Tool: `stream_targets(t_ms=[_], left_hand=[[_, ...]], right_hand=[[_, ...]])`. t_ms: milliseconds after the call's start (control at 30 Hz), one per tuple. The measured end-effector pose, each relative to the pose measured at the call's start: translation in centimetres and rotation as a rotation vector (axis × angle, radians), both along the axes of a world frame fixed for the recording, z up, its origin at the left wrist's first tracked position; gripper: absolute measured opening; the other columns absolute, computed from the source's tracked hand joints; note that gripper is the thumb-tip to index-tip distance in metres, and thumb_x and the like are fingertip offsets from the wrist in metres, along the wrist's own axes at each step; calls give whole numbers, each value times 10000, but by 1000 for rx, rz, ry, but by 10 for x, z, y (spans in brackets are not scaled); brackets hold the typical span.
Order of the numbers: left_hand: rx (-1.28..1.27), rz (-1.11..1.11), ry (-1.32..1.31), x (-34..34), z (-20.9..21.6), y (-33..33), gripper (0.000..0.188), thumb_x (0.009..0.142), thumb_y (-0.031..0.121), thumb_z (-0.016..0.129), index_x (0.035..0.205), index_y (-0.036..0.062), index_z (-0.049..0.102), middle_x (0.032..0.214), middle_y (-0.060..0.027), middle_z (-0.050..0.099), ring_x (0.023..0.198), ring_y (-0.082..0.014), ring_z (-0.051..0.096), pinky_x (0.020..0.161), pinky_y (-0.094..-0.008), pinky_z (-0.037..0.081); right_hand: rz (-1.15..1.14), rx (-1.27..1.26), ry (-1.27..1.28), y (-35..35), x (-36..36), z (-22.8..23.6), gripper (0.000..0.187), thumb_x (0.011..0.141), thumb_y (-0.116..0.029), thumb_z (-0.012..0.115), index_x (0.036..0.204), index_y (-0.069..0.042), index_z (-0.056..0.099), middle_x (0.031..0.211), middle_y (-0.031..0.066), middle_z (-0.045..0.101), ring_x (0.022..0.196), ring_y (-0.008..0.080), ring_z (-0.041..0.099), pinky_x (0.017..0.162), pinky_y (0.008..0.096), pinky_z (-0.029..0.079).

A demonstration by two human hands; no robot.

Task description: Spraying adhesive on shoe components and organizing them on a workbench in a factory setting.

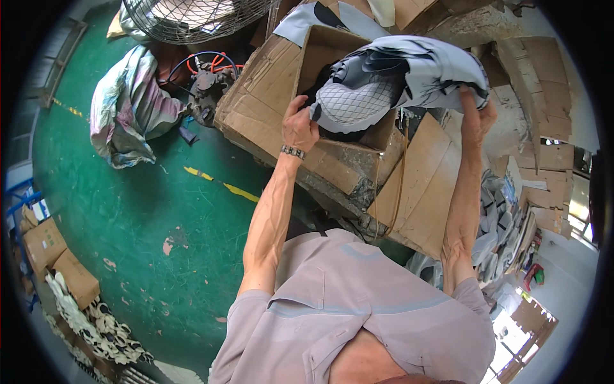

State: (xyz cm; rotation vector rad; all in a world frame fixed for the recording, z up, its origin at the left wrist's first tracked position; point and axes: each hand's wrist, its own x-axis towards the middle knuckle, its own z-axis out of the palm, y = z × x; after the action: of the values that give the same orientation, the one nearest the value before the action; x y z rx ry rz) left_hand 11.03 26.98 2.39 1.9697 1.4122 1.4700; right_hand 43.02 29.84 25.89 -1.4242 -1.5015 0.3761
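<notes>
An open cardboard box [340,142] sits tilted on a cardboard-covered surface in front of me. Curled inside it are white sheet pieces [355,102] with a black grid pattern and dark undersides. A stack of bendy white-and-black sheets [428,54] arches out of the box to the right. My left hand [299,125], with a bead bracelet on its wrist, is closed at the box's near left corner, beside the edge of the pieces; part of its grip is hidden. My right hand [476,115] grips the right end of the sheet stack, its fingers partly under the material.
Flattened cardboard [419,185] leans at the near right of the work surface. A large wire-caged fan [198,19] stands far left, near a machine with hoses [211,80] and a crumpled sack [128,105]. Bagged sheet material [495,217] is piled right; cartons [45,243] stand at left.
</notes>
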Motion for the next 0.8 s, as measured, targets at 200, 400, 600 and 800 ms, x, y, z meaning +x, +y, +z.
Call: stream_targets(t_ms=[200, 400, 600, 800], left_hand=[[-100, 62, -110, 26, -14, 4, 237, 692, 28, 690, 927, 37, 723, 1066, -167, 699, 1103, -335, 631, 923, -414, 539], [-325, -35, -201, 13, -48, 4, 317, 740, 170, 748, 1051, 105, 761, 1145, -112, 707, 1177, -314, 595, 963, -408, 515], [-418, -277, 795, -13, -8, 33, 418, 773, 196, 734, 1179, 97, 708, 1292, -137, 654, 1254, -320, 567, 1066, -420, 455], [99, -155, 863, 0, 40, 31, 454, 783, 197, 753, 1205, 48, 677, 1203, -145, 690, 1156, -359, 608, 1022, -454, 466]], right_hand=[[-213, 149, 122, -40, 100, 33, 318, 848, -170, 750, 1071, 56, 728, 1019, 68, 713, 939, 141, 632, 862, 282, 478], [-565, 376, 484, -132, 210, 74, 275, 849, -113, 718, 1057, 67, 722, 1036, 123, 716, 945, 226, 687, 858, 354, 550], [-839, 474, 842, -289, 304, 46, 289, 773, -96, 793, 989, 73, 705, 1005, 132, 708, 901, 250, 694, 825, 396, 578], [-819, 356, 861, -386, 302, -6, 204, 836, -72, 711, 1020, 18, 711, 986, 82, 714, 904, 191, 686, 844, 333, 543]])
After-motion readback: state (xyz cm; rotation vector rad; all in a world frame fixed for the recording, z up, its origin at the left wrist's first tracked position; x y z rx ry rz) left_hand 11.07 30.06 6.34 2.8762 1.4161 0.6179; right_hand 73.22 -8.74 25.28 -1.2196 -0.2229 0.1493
